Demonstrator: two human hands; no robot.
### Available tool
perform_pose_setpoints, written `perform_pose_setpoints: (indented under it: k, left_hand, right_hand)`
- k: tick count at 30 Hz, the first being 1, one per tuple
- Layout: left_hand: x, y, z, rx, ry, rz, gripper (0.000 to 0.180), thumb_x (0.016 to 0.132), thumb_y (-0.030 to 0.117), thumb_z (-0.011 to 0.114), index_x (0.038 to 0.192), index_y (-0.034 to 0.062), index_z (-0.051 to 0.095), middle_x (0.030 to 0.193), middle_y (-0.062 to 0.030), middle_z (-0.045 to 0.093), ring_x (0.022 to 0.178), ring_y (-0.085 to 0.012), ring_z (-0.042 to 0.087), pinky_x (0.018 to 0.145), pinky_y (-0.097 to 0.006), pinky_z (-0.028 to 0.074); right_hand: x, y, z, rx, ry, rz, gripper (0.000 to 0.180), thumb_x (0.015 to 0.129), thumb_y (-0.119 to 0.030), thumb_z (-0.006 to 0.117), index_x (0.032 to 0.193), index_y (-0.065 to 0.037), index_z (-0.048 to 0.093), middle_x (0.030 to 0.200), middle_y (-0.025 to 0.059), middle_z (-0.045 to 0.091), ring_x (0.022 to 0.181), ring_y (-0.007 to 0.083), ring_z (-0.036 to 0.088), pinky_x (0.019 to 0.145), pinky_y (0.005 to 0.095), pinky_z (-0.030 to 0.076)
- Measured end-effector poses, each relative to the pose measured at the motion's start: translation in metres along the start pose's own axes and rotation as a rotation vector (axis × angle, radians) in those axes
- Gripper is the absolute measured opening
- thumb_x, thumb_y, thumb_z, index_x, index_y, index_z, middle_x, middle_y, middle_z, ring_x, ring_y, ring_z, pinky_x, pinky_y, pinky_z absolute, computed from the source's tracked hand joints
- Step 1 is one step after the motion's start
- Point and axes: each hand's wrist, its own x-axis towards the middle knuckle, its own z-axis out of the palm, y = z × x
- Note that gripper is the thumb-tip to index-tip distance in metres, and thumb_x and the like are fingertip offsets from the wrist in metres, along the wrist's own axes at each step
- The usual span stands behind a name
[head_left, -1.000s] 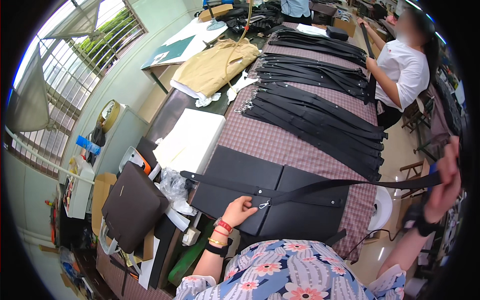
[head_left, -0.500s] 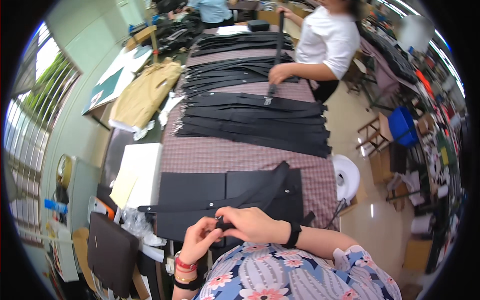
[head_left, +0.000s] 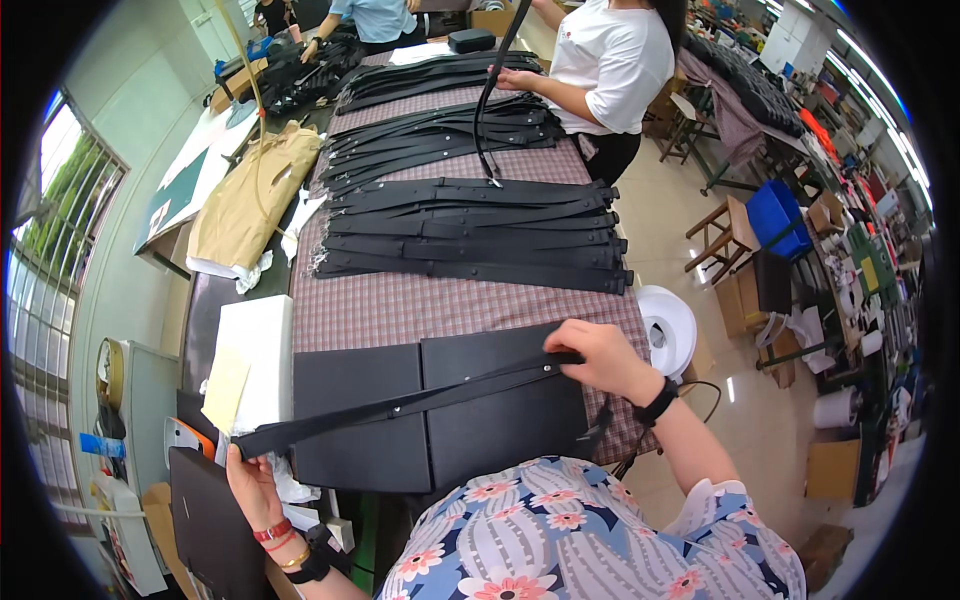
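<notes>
Strap [head_left: 325,424], black, studded: slanted across two dark panels, in overlapping lengths; one folded or two, cannot tell.
Left hand [head_left: 255,490]: thumb and fingers grasping the strap's left end, beyond the panels' edge. Risk: a slack pinch could drop that end into the clutter beside the table.
Left panel [head_left: 360,462], right panel [head_left: 505,432]: side by side under the strap. Risk: a dragging strap could nudge them askew.
Snap stud [head_left: 397,410], mid-strap. Risk: uneven pull could slide the lengths and put studs out of line.
Right hand [head_left: 600,358]: fingers closed on the strap's right end. Risk: tugging harder here could pull the other end free.
Containers:
Brown bag [head_left: 210,525], far left: contents not visible.
Blue bin [head_left: 785,222], beside a wooden stool: contents cannot be told.
Cardboard box [head_left: 833,470], low right: contents hidden.
</notes>
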Motion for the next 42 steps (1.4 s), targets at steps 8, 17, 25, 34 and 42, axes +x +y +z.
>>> perform_pose_setpoints:
  k: [8, 17, 25, 34, 42]
  left_hand:
    - [0.048, -0.086, -0.036, 0.156, -0.07, -0.138, 0.014, 0.098, 0.026, 0.064, 0.106, 0.0149, 0.061, 0.094, 0.0037, 0.056, 0.083, -0.0084, 0.053, 0.079, -0.03, 0.051]
    - [0.05, -0.138, -0.066, 0.083, -0.011, -0.161, 0.033, 0.093, -0.002, 0.063, 0.124, 0.0017, 0.054, 0.111, -0.0052, 0.063, 0.101, -0.0143, 0.063, 0.091, -0.034, 0.056]
    - [0.058, -0.148, -0.086, -0.092, 0.258, -0.126, 0.03, 0.094, 0.006, 0.066, 0.123, 0.0098, 0.058, 0.102, 0.0016, 0.063, 0.092, -0.0087, 0.059, 0.083, -0.026, 0.051]
    - [0.124, -0.148, -0.106, -0.017, 0.394, 0.101, 0.03, 0.094, 0.006, 0.065, 0.123, 0.0079, 0.055, 0.111, -0.0027, 0.064, 0.092, -0.0101, 0.061, 0.077, -0.025, 0.051]
    - [0.107, -0.153, -0.085, 0.611, 0.4, -0.03, 0.072, 0.081, 0.004, 0.072, 0.142, 0.0008, 0.035, 0.126, -0.0181, 0.055, 0.104, -0.0284, 0.062, 0.091, -0.04, 0.053]
  right_hand:
    - [-0.048, 0.111, 0.001, -0.001, -0.495, 0.206, 0.026, 0.076, -0.015, 0.078, 0.097, -0.002, 0.071, 0.093, 0.0145, 0.072, 0.087, 0.0307, 0.069, 0.078, 0.0384, 0.054]
    - [-0.06, 0.111, 0.032, 0.008, -0.261, 0.244, 0.04, 0.061, -0.002, 0.068, 0.101, -0.003, 0.061, 0.094, 0.014, 0.064, 0.09, 0.0332, 0.065, 0.081, 0.0378, 0.053]
    - [-0.049, 0.081, 0.048, -0.124, -0.133, 0.078, 0.044, 0.066, -0.006, 0.076, 0.109, -0.007, 0.067, 0.095, 0.0112, 0.059, 0.091, 0.032, 0.06, 0.079, 0.0395, 0.05]
    - [-0.023, 0.073, 0.094, -0.251, -0.126, -0.019, 0.049, 0.071, -0.011, 0.078, 0.119, -0.014, 0.066, 0.101, 0.0077, 0.059, 0.098, 0.0284, 0.056, 0.086, 0.0407, 0.044]
    - [-0.06, 0.113, 0.077, -0.155, 0.016, 0.181, 0.066, 0.068, -0.012, 0.079, 0.13, -0.01, 0.057, 0.127, 0.0112, 0.056, 0.119, 0.033, 0.051, 0.102, 0.0429, 0.042]
